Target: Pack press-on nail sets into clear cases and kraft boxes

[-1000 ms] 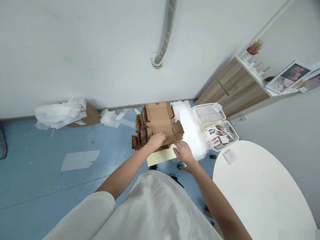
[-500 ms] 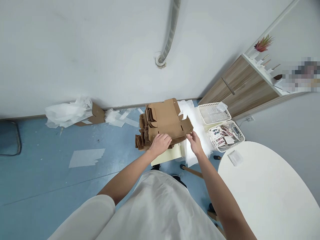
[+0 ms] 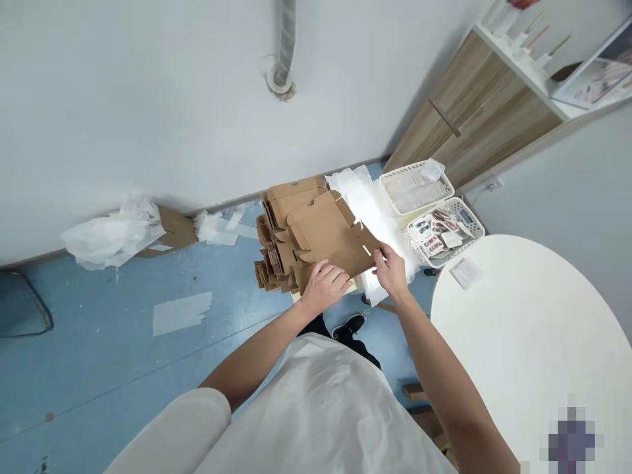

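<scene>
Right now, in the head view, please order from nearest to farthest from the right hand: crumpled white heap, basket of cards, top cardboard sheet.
1. Top cardboard sheet: its edge in the right hand.
2. Basket of cards: to the right.
3. Crumpled white heap: far to the left.

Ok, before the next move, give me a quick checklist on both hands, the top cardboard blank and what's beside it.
1. Right hand gripping the cardboard blank: ok, pinched at its right corner.
2. Left hand gripping the near edge: cannot tell; it lies at the edge, undersides of the fingers hidden.
3. Blank square with the cardboard stack: not ok, it sits askew.
4. Blank fully lifted off the stack: cannot tell, its underside is hidden.
5. Blank not over the white sheets: not ok, they show through its slot.
6. Hands apart from the nearer white basket: ok.
</scene>
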Tool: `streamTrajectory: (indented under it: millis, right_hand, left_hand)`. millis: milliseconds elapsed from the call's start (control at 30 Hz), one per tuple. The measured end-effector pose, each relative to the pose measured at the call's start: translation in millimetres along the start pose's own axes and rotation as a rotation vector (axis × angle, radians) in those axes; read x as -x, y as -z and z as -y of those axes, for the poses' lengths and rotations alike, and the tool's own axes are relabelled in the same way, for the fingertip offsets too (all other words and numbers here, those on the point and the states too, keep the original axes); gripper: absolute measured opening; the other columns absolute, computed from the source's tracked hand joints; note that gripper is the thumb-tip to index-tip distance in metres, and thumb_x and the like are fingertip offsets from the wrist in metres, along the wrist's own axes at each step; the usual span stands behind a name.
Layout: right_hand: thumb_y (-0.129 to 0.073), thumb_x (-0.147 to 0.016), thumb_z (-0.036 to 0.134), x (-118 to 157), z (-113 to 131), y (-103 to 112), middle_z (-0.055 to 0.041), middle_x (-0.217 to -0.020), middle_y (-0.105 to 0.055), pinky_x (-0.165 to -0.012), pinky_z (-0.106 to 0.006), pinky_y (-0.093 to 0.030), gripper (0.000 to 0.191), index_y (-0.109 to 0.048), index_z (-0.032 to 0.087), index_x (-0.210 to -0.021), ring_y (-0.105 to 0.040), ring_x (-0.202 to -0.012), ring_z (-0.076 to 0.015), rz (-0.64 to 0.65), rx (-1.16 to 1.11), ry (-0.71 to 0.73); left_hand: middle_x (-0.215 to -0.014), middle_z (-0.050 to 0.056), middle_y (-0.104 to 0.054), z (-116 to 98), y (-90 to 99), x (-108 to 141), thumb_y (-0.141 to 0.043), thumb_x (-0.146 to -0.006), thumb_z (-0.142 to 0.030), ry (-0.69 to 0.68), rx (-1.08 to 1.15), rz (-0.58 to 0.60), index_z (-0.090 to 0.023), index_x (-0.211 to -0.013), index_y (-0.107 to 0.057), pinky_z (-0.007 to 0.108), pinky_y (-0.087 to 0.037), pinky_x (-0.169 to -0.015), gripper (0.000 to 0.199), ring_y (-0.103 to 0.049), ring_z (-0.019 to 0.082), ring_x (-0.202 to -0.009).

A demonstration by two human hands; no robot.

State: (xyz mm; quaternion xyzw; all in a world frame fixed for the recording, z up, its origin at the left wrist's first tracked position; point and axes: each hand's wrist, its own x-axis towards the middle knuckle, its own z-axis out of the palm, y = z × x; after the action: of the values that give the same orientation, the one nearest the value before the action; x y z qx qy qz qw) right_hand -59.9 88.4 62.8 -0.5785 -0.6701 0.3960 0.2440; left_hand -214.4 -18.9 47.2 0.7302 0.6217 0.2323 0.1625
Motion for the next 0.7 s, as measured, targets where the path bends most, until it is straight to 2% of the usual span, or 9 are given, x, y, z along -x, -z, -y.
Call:
streamTrajectory:
  millis: [100, 167, 267, 333, 433, 500, 567, 633, 700]
  right_hand:
    - [-0.035, -0.081, 0.04, 8, -10, 17, -0.001, -0.075, -0.059, -0.054, -0.027, -0.042, 0.035, -0.055, 0.019, -0.1, -0.049, -0.056, -0.0121, -0.136, -0.019, -0.066]
    - [-0.035, -0.081, 0.039, 16, -17, 34, 0.0008, -0.066, -0.053, -0.056, -0.026, -0.039, 0.03, -0.056, 0.017, -0.085, -0.044, -0.056, -0.0114, -0.276, -0.006, -0.062]
    - [-0.036, -0.081, 0.037, 32, -32, 65, 0.0025, -0.061, -0.046, -0.057, -0.024, -0.035, 0.027, -0.051, 0.017, -0.071, -0.039, -0.058, -0.0106, -0.473, -0.027, -0.045]
    - [-0.036, -0.082, 0.038, 46, -45, 89, 0.0026, -0.062, -0.044, -0.057, -0.024, -0.034, 0.027, -0.049, 0.017, -0.071, -0.039, -0.059, -0.0105, -0.587, -0.075, -0.054]
    - [-0.035, -0.082, 0.038, 75, -71, 126, 0.0009, -0.068, -0.048, -0.06, -0.024, -0.035, 0.028, -0.051, 0.016, -0.075, -0.042, -0.064, -0.0114, -0.781, -0.132, -0.087]
    - [-0.035, -0.082, 0.039, 98, -93, 150, -0.001, -0.073, -0.052, -0.063, -0.025, -0.036, 0.029, -0.052, 0.016, -0.079, -0.045, -0.069, -0.0126, -0.897, -0.153, -0.125]
    - [-0.035, -0.081, 0.039, 123, -117, 172, -0.0028, -0.078, -0.054, -0.066, -0.025, -0.037, 0.03, -0.054, 0.016, -0.083, -0.047, -0.073, -0.014, -0.994, -0.172, -0.173]
    - [-0.036, -0.081, 0.04, 147, -141, 192, -0.004, -0.08, -0.056, -0.067, -0.027, -0.038, 0.031, -0.054, 0.015, -0.084, -0.049, -0.075, -0.0152, -1.069, -0.204, -0.225]
    - [-0.036, -0.08, 0.04, 171, -166, 210, -0.0045, -0.08, -0.056, -0.066, -0.027, -0.039, 0.03, -0.054, 0.016, -0.083, -0.05, -0.074, -0.0156, -1.117, -0.249, -0.282]
  left_hand:
    - [-0.111, 0.008, -0.054, -17, 6.2, -3, -0.046, -0.077, -0.052, 0.052, 0.028, -0.055, -0.022, -0.106, -0.053, 0.047, -0.01, -0.103, 0.042, -0.044, 0.026, -0.108]
    - [-0.124, 0.011, -0.044, -25, 13.4, -6, -0.052, -0.069, -0.059, 0.146, 0.039, -0.16, -0.022, -0.116, -0.047, 0.051, -0.006, -0.102, 0.059, -0.036, 0.031, -0.117]
    - [-0.136, 0.014, -0.027, -31, 21.3, -14, -0.051, -0.068, -0.062, 0.284, 0.124, -0.365, -0.021, -0.129, -0.03, 0.052, -0.011, -0.101, 0.076, -0.023, 0.034, -0.125]
    - [-0.14, 0.015, -0.017, -35, 18.3, -23, -0.05, -0.07, -0.061, 0.344, 0.246, -0.418, -0.021, -0.133, -0.017, 0.05, -0.018, -0.1, 0.082, -0.017, 0.033, -0.128]
    - [-0.14, 0.017, -0.015, -57, -4.5, -39, -0.047, -0.076, -0.054, 0.465, 0.548, -0.239, -0.021, -0.134, -0.009, 0.043, -0.032, -0.095, 0.076, -0.026, 0.028, -0.127]
    - [-0.135, 0.017, -0.029, -84, -29.6, -46, -0.046, -0.079, -0.048, 0.524, 0.785, 0.016, -0.021, -0.133, -0.012, 0.038, -0.043, -0.085, 0.069, -0.044, 0.024, -0.115]
    - [-0.123, 0.015, -0.047, -118, -58.4, -49, -0.049, -0.079, -0.041, 0.44, 0.956, 0.326, -0.019, -0.127, -0.025, 0.034, -0.048, -0.076, 0.058, -0.055, 0.022, -0.101]
    - [-0.116, 0.012, -0.054, -154, -87.0, -51, -0.053, -0.078, -0.032, 0.306, 1.034, 0.414, -0.017, -0.117, -0.037, 0.031, -0.048, -0.078, 0.045, -0.057, 0.019, -0.098]
    - [-0.111, 0.01, -0.058, -185, -112.5, -56, -0.051, -0.078, -0.027, 0.233, 1.025, 0.415, -0.016, -0.112, -0.041, 0.03, -0.048, -0.078, 0.037, -0.058, 0.017, -0.095]
